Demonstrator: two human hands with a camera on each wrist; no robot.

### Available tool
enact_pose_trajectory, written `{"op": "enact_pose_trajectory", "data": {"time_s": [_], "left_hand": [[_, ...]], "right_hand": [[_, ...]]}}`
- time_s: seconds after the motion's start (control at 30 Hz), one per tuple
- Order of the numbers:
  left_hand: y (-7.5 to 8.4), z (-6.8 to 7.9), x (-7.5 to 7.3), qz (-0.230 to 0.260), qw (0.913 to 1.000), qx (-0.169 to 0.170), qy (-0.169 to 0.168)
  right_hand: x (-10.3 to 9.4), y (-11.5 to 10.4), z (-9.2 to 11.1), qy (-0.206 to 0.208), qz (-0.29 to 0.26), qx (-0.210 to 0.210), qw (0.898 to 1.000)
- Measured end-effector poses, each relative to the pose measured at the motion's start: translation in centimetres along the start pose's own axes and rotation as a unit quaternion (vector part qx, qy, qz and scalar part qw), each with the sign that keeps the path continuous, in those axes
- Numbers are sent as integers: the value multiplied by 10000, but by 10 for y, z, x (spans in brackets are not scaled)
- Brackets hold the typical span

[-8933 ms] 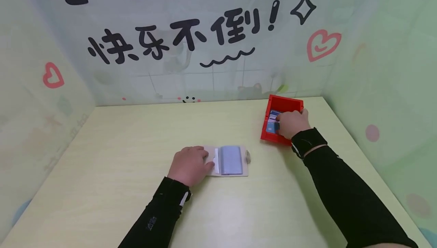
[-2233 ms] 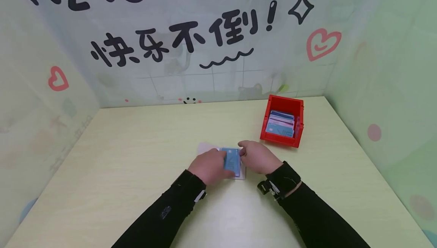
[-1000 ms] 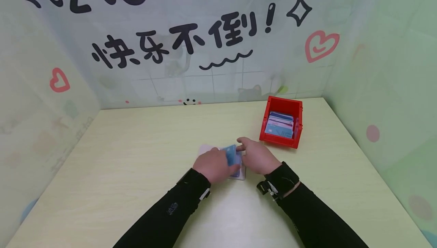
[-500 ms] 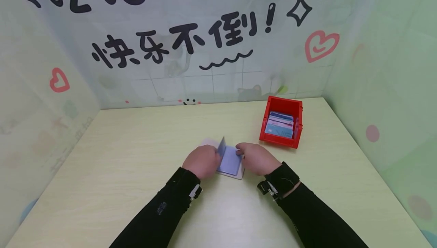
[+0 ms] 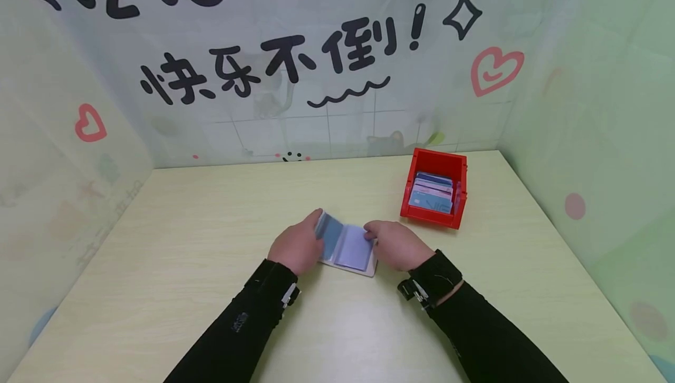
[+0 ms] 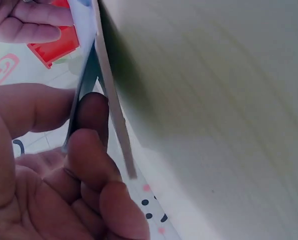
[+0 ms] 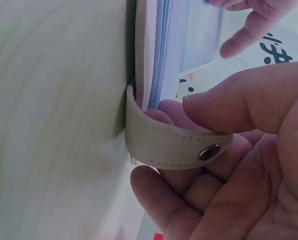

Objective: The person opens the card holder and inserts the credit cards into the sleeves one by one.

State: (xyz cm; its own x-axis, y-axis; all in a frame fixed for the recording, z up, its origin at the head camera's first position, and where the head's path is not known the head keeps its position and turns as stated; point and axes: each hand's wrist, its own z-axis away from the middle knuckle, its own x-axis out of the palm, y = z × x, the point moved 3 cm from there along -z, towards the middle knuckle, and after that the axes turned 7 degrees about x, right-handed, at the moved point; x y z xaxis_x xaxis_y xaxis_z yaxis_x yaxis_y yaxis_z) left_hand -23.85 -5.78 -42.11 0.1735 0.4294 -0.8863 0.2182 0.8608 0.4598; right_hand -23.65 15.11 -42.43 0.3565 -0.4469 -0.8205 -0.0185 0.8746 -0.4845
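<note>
A small card holder (image 5: 354,248) lies opened on the table, its clear sleeve pages spread over a pale cover. At its left, my left hand (image 5: 297,243) pinches a raised bluish sleeve page (image 5: 330,235) between thumb and fingers. The left wrist view shows that page (image 6: 84,82) lifted apart from the cover (image 6: 120,127). My right hand (image 5: 399,245) holds the holder's right edge, fingers curled by the stacked pages (image 7: 161,55). In the right wrist view a beige strap (image 7: 169,142) with a metal snap curves across those fingers.
A red bin (image 5: 437,216) with several cards (image 5: 431,198) standing in it sits at the back right of the pale wooden table (image 5: 211,207). Printed cloth walls (image 5: 295,119) close off the back and both sides.
Earlier the right hand was in the red bin; it came back to the holder. A blue card lay on the pages, then my left hand turned that leaf over to the left. The right hand stayed.
</note>
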Motion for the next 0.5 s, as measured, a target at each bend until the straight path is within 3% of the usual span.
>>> {"op": "enact_pose_trajectory", "data": {"time_s": [0.23,0.5], "left_hand": [[-3,2,-1,-499,9984,93,-236],[-3,7,3,-735,9969,144,-237]], "right_hand": [[-2,-2,0,19,-3,41,10000],[-2,-3,0,5,-124,140,9998]]}}
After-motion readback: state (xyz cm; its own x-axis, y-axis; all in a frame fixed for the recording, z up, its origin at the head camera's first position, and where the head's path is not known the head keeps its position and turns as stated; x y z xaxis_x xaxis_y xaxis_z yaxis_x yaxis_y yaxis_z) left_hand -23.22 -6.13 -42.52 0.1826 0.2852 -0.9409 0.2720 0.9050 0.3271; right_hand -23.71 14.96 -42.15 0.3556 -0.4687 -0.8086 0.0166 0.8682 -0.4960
